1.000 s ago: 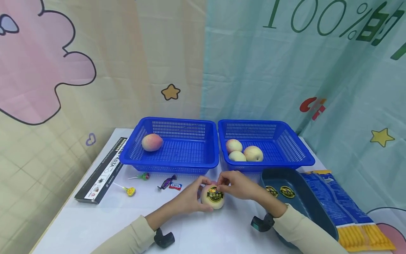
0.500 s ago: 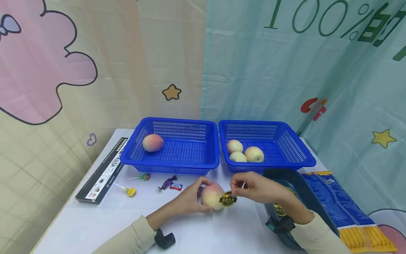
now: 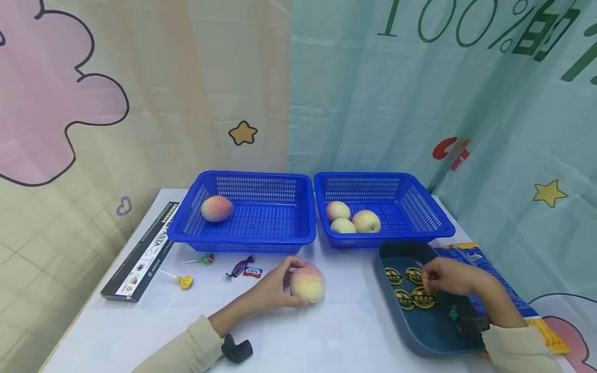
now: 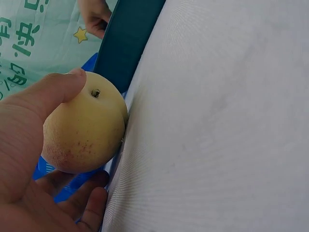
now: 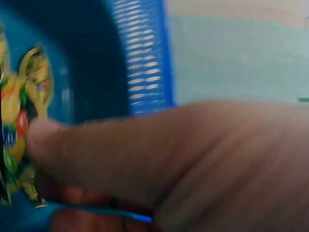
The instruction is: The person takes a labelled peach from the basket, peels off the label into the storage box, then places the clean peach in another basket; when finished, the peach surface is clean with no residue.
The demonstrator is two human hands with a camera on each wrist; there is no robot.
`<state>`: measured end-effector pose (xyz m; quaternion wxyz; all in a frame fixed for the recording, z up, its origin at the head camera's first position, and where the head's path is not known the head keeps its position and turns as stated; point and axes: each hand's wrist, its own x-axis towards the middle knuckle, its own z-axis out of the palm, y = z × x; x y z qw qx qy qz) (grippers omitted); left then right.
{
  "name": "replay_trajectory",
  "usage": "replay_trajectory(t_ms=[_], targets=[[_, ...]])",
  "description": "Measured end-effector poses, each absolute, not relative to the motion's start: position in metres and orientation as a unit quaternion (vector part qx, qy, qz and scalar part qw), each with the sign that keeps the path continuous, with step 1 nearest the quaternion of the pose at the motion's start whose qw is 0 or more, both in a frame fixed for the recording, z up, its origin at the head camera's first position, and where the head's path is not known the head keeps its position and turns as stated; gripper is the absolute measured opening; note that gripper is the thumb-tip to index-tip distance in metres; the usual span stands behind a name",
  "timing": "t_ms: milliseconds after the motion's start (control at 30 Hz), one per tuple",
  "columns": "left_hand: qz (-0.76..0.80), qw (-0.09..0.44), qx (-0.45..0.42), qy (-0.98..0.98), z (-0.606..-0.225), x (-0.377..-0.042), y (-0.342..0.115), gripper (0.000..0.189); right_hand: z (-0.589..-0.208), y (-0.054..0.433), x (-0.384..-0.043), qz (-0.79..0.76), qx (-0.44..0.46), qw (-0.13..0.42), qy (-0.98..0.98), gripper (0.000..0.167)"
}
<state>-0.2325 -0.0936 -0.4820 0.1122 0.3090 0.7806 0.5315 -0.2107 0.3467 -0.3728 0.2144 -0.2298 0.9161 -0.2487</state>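
My left hand (image 3: 275,287) holds a pale pink-yellow peach (image 3: 308,283) on the white table, thumb on one side and fingers curled at the other. In the left wrist view the stem hollow of the peach (image 4: 87,123) shows beside the thumb. Over the dark blue tray (image 3: 408,331), my right hand (image 3: 452,277) pinches a round black-and-gold fruit sticker (image 3: 424,299). The right wrist view is blurred, with the colourful sticker (image 5: 17,130) at the thumb tip. Other such stickers (image 3: 394,276) lie on the tray floor beside it.
Behind are two blue baskets: the left basket (image 3: 242,247) holds one peach (image 3: 216,209), the right basket (image 3: 387,240) three pale fruits (image 3: 367,221). Left lie a pasta box (image 3: 140,254), lollipops (image 3: 185,282) and wrapped candy (image 3: 240,266). A blue-yellow packet (image 3: 550,336) lies right of the tray.
My right hand has lifted the sticker off the front of the peach and carried it right, over the tray. The left hand stays on the peach; the head view shifts slightly.
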Motion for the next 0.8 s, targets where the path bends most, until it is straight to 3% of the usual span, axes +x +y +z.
replay_trajectory(t_ms=[367,800], targets=[[0.535,0.11,0.309,0.779,-0.487,-0.234,-0.094,0.076,-0.402,0.335,-0.213,-0.106,-0.064,0.17,0.978,0.019],[0.531,0.101,0.316,0.779,-0.488,-0.235,-0.096,0.075,-0.409,0.33,-0.22,-0.093,-0.042,0.177,0.979,0.011]])
